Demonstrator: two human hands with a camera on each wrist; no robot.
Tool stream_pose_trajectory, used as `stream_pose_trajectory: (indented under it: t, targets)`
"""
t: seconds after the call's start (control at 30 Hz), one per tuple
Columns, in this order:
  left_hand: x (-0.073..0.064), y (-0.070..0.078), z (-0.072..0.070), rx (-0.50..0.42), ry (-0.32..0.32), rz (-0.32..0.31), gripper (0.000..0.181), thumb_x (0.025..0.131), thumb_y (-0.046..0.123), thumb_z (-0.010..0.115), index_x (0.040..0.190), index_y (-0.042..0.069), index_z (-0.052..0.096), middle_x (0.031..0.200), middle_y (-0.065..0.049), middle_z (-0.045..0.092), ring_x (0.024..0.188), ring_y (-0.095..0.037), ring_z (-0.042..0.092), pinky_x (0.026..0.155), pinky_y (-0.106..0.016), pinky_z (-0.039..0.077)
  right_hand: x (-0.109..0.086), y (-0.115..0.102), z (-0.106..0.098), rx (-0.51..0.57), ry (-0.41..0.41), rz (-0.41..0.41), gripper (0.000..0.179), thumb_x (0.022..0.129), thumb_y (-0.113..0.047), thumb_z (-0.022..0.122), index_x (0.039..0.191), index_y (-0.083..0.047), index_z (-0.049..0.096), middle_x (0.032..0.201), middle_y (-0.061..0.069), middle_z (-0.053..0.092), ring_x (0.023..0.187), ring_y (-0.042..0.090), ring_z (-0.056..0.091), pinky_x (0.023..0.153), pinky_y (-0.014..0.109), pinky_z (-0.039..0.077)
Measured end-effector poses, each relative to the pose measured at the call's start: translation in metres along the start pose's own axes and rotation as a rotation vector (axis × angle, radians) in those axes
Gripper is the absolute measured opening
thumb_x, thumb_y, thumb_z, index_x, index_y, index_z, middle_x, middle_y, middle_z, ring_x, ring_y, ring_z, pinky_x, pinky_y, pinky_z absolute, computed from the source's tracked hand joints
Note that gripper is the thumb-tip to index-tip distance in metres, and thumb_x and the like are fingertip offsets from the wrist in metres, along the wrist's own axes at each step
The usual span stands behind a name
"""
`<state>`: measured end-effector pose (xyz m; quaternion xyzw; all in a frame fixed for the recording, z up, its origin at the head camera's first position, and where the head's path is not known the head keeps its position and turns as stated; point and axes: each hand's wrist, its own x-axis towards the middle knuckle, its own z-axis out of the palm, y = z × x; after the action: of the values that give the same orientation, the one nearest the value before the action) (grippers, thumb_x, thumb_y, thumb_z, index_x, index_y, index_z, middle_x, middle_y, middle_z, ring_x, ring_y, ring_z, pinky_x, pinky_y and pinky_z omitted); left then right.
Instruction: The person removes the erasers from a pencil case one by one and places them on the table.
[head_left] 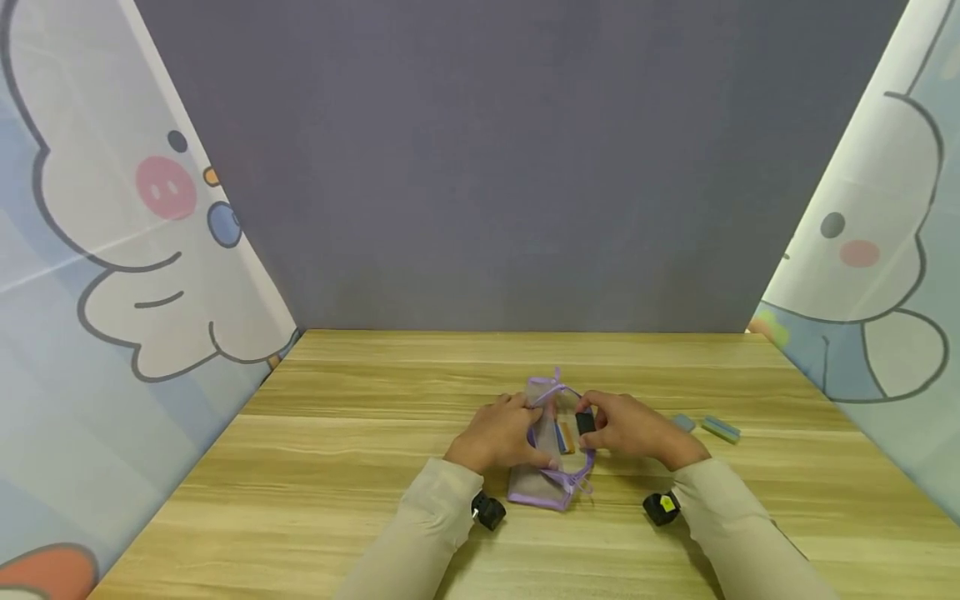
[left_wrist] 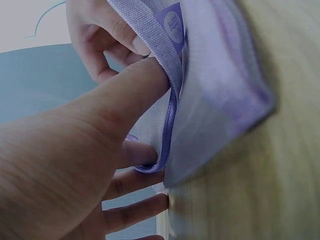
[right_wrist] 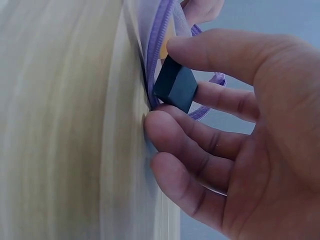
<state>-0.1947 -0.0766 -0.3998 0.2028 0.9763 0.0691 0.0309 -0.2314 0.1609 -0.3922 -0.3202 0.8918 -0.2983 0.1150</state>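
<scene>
A mesh zip pouch [head_left: 542, 492] with purple trim lies on the table, its mouth spread wide. My left hand [head_left: 498, 433] is at its left side, thumb [left_wrist: 145, 75] tucked inside the purple rim and index finger [left_wrist: 137, 152] inside the far end of the mouth. The other left fingers reach past the pouch, fairly straight. My right hand [head_left: 630, 427] pinches a small black block [right_wrist: 176, 85] between thumb and fingers, at the pouch's right rim. Inside the pouch show an orange piece [head_left: 566, 437] and a blue one beside it.
To the right of my right hand lie a grey-blue block [head_left: 683, 422] and a two-tone green and blue block [head_left: 722, 429] on the wood-grain table [head_left: 337, 433]. A grey panel [head_left: 525, 167] rises behind the table, with printed cartoon cloths at both sides.
</scene>
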Motion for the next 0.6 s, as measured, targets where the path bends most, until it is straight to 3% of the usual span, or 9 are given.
stream_pose_trajectory:
  t: [0.6]
  targets:
    - [-0.0013, 0.0016, -0.0019, 0.013, 0.009, 0.013, 0.087, 0.076, 0.071, 0.073, 0.144, 0.019, 0.058, 0.138, -0.002, 0.054, 0.122, -0.027, 0.053, 0.093, -0.045, 0.050, -0.0052, -0.0030, 0.0017, -0.010, 0.037, 0.009, 0.043, 0.090, -0.024, 0.076, 0.123, -0.004, 0.059, 0.075, -0.001, 0.058, 0.058, 0.013, 0.052, 0.053, 0.029, 0.043]
